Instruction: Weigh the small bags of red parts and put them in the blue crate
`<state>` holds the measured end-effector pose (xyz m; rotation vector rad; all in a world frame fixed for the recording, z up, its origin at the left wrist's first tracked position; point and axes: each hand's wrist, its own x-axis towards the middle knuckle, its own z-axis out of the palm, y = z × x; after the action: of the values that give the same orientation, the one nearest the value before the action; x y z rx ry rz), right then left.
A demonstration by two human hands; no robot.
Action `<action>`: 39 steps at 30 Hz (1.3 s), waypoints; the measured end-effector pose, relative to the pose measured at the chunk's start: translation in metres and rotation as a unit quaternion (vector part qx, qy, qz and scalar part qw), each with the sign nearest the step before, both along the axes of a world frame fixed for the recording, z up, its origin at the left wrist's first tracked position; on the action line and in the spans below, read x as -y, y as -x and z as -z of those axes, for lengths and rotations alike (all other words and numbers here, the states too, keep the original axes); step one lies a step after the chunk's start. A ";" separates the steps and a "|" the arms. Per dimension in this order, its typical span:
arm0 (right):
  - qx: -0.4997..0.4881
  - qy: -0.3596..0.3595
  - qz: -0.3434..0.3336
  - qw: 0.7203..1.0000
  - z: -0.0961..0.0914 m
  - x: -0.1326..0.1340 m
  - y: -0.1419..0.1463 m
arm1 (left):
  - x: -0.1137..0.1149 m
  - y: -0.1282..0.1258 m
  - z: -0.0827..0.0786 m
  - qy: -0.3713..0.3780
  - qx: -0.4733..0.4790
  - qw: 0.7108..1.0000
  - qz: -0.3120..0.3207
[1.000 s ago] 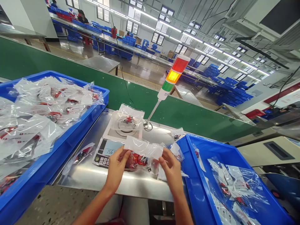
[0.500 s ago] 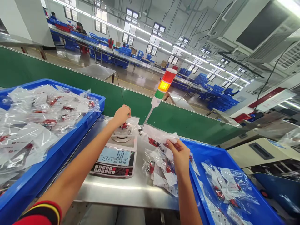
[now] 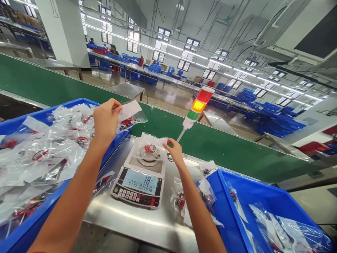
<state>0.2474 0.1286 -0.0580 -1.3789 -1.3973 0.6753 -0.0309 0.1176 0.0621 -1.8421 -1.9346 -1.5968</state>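
Note:
My left hand (image 3: pixel 105 119) is raised over the left blue bin (image 3: pixel 39 232), pinching a clear plastic bag (image 3: pixel 129 116) with a white label and a red part inside. My right hand (image 3: pixel 174 151) reaches to the weighing scale (image 3: pixel 140 175) and pinches the edge of another clear bag (image 3: pixel 149 149) with a red part that lies on the round pan. The scale display shows digits. Several similar bags fill the left bin.
A second blue bin (image 3: pixel 237 196) with bagged parts stands at the right. Loose bags (image 3: pixel 184 200) lie on the steel table (image 3: pixel 147 225) between scale and right bin. A red-amber-green signal tower (image 3: pixel 197 105) rises behind the scale. A green conveyor belt (image 3: pixel 223 147) runs beyond.
My left hand lifted a bag off the scale and carried it left over the left bin. My right hand moved from the loose bags to a bag now lying on the scale pan.

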 end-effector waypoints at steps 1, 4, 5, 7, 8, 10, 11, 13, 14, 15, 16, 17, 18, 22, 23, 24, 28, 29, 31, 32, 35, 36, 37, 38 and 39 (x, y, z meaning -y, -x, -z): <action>0.005 -0.001 0.023 1.000 0.003 0.000 -0.003 | 0.003 0.001 0.001 0.009 0.002 1.000 0.006; 0.012 -0.003 0.071 0.997 0.003 0.016 -0.013 | 0.013 -0.006 0.005 0.026 0.015 0.999 0.041; 0.008 -0.007 0.069 0.998 0.000 0.026 -0.016 | 0.018 -0.012 0.006 0.029 0.024 0.997 0.061; -0.020 -0.016 0.017 1.000 -0.011 0.053 -0.017 | 0.030 -0.029 0.008 0.043 0.032 0.991 0.120; -0.043 -0.016 -0.030 0.999 -0.017 0.068 -0.016 | 0.037 -0.040 0.010 0.058 0.028 0.985 0.160; -0.089 0.004 -0.127 0.988 -0.029 0.096 -0.011 | 0.051 -0.064 0.016 0.107 0.002 0.961 0.253; -0.106 0.028 -0.156 0.982 -0.033 0.109 -0.009 | 0.058 -0.076 0.020 0.129 -0.015 0.945 0.299; -0.119 0.090 -0.161 0.976 -0.035 0.127 -0.009 | 0.071 -0.093 0.030 0.144 -0.030 0.920 0.363; -0.117 0.117 -0.142 0.976 -0.033 0.133 -0.012 | 0.075 -0.096 0.036 0.133 -0.024 0.918 0.373; -0.117 0.134 -0.115 0.977 -0.028 0.138 -0.018 | 0.079 -0.096 0.042 0.112 -0.009 0.924 0.365; -0.121 0.139 -0.080 0.980 -0.021 0.140 -0.025 | 0.083 -0.091 0.049 0.090 0.012 0.935 0.343; -0.132 0.132 -0.040 0.982 -0.013 0.142 -0.034 | 0.087 -0.082 0.057 0.074 0.032 0.948 0.309; -0.148 0.120 0.003 0.982 -0.003 0.144 -0.045 | 0.090 -0.071 0.065 0.070 0.049 0.959 0.271; -0.202 0.079 0.159 0.963 0.032 0.146 -0.082 | 0.111 -0.015 0.101 0.136 0.060 0.982 0.121; -0.206 0.079 0.180 0.959 0.039 0.146 -0.088 | 0.118 -0.003 0.110 0.156 0.056 0.982 0.092; -0.206 0.082 0.192 0.956 0.045 0.146 -0.093 | 0.125 0.007 0.119 0.173 0.052 0.981 0.069; -0.149 0.124 0.169 0.966 0.066 0.138 -0.098 | 0.148 0.029 0.146 0.217 0.032 0.976 0.016; -0.113 0.137 0.163 0.970 0.071 0.134 -0.098 | 0.151 0.031 0.150 0.220 0.025 0.975 0.012; -0.016 0.140 0.171 0.975 0.079 0.126 -0.096 | 0.154 0.032 0.157 0.217 0.004 0.976 0.012; 0.035 0.125 0.180 0.975 0.082 0.122 -0.095 | 0.154 0.032 0.160 0.215 -0.009 0.977 0.012; 0.137 0.040 0.184 0.973 0.080 0.109 -0.089 | 0.150 0.034 0.171 0.229 -0.060 0.971 0.013; 0.147 0.016 0.172 0.974 0.075 0.104 -0.084 | 0.148 0.035 0.176 0.246 -0.074 0.966 0.016; 0.150 -0.001 0.155 0.976 0.067 0.099 -0.079 | 0.146 0.037 0.181 0.267 -0.084 0.960 0.020; 0.148 -0.014 0.136 0.980 0.058 0.092 -0.072 | 0.145 0.039 0.186 0.286 -0.087 0.954 0.025; 0.144 -0.025 0.116 0.982 0.048 0.085 -0.064 | 0.144 0.041 0.191 0.299 -0.085 0.950 0.031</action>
<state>0.3113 0.0437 -0.1059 -1.6154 -1.4353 0.2940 -0.0721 -0.0268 -0.1286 -2.1527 -2.4790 -0.8607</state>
